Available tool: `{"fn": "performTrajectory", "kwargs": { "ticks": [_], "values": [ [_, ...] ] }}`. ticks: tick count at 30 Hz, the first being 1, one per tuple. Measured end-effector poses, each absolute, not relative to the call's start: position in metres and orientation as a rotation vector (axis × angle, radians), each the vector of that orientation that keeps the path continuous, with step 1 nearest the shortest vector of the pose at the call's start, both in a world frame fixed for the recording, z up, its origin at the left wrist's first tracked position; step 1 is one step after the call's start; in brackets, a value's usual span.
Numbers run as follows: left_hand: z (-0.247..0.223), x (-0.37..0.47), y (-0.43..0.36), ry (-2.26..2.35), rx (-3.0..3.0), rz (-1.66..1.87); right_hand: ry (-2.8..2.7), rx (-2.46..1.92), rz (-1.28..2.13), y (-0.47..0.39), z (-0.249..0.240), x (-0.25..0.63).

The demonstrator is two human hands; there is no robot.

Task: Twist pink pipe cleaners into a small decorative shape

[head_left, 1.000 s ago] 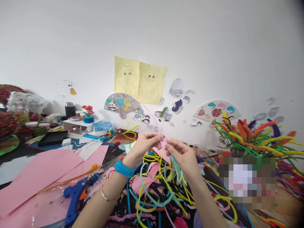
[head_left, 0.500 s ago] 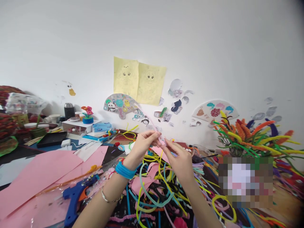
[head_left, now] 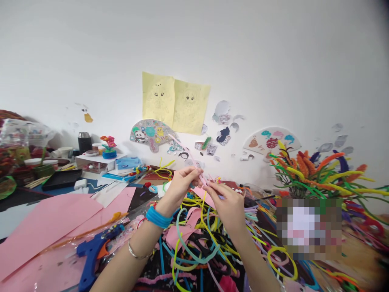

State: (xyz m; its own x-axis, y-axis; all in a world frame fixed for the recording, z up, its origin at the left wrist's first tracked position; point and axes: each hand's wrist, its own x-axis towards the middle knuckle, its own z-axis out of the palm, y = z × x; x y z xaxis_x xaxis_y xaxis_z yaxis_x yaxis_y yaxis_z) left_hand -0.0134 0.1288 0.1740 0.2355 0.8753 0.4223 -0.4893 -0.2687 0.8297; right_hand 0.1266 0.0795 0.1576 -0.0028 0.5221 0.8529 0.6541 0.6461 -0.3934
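Observation:
Between both hands runs a pale pink pipe cleaner, its free end sticking up and to the left in front of the wall. My left hand, with a blue band at the wrist, pinches it between thumb and fingertips. Close beside it, the fingers of my right hand are closed on the lower part of the same pipe cleaner. Its exact shape between the fingertips is partly hidden. Under the hands lies a tangle of yellow, light blue and purple pipe cleaners with scraps of pink paper.
A blue glue gun lies left of my left forearm, near large pink paper sheets. Orange, yellow and green pipe-cleaner plants stand at right. A black tray and a dark thermos sit at back left.
Both hands stay closed on the pipe cleaner; the fingertips have shifted slightly around it, and its free end leans a little further left. The whole view has moved slightly.

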Motion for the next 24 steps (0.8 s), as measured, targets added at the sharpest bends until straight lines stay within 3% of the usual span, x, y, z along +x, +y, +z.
{"fn": "performTrajectory", "kwargs": {
  "ticks": [9, 24],
  "values": [
    [0.176, -0.022, 0.128, 0.348, 1.316, 1.247, -1.665, -0.996, -0.195, 0.076, 0.161, 0.129],
    [0.182, -0.026, 0.125, 0.543, 1.442, 1.362, -1.68, -1.043, -0.194, 0.076, 0.162, 0.127]
  ]
}}
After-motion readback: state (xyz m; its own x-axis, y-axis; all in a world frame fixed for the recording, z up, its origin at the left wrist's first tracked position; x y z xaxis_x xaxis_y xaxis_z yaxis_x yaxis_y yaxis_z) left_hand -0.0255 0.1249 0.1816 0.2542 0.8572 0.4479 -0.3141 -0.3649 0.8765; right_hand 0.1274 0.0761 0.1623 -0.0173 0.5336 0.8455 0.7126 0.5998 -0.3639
